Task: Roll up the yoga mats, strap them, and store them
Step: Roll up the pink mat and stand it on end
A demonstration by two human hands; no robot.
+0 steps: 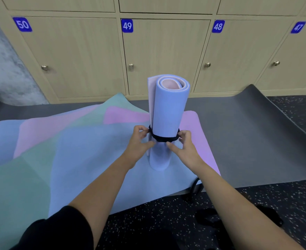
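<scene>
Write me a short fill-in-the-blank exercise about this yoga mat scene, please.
1. The rolled blue mat stands ____ on the flat multicoloured mat.
2. The left hand and the right hand each pinch the ____ strap that circles the roll.
3. The locker door directly behind the roll bears the number ____.

Missing words: upright; black; 49

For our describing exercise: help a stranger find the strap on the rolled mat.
Below locker door 49, a light blue rolled mat stands upright on a flat pastel mat. The black strap rings its lower half, pinched between left hand and right hand; the other black loop lies loose beside the flat pastel mat.
</scene>
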